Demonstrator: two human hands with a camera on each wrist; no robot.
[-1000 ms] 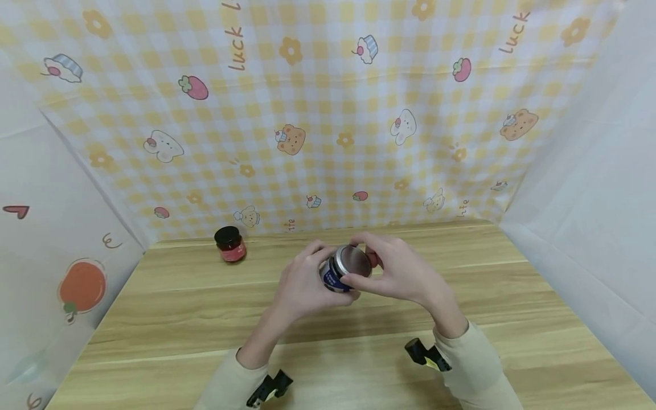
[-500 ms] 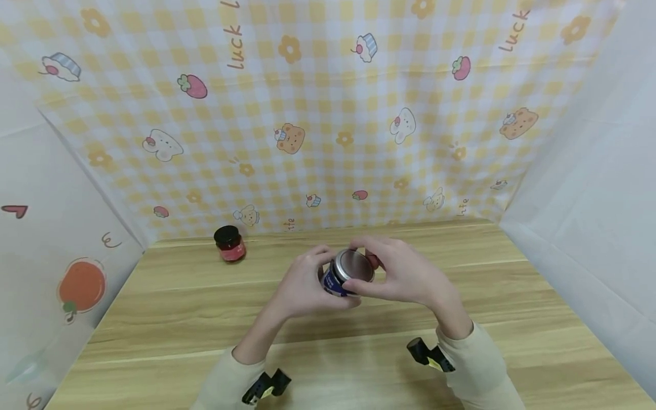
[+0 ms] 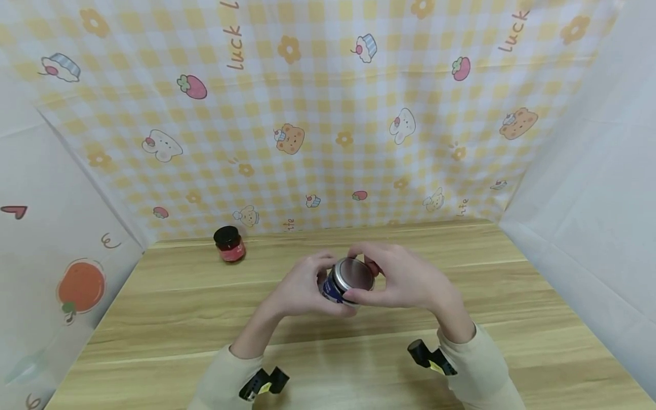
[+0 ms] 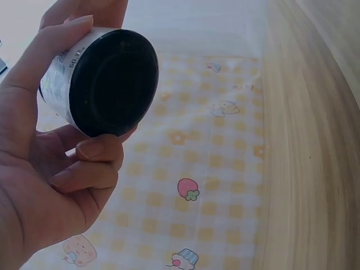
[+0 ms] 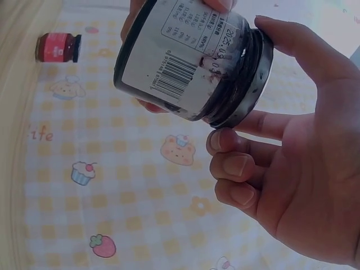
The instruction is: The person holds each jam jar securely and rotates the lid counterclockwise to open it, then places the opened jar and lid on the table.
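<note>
Pinching silver lid (image 3: 356,274): right grip (image 3: 407,282) | curled round jar (image 5: 188,67): left grip (image 3: 306,290) | blue label (image 3: 332,289) partly covered, illegible

Garment: long sleeves on both my arms, pale cream, plain, close-fitting. The left sleeve (image 3: 222,378) and the right sleeve (image 3: 482,370) match in colour. Each ends short of the wrist in a simple cuff edge, leaving my lower forearms bare. Worn devices: one black unit per arm, at the inner side of the sleeve near the cuff. Left unit (image 3: 254,385): blocky body, stubby rounded projection, small yellow patch between. Right unit (image 3: 443,363): same build, cylindrical end with a flat face, yellow strip along its lower edge. My left hand (image 3: 307,287) and right hand (image 3: 405,279): bare, nails short.
</note>
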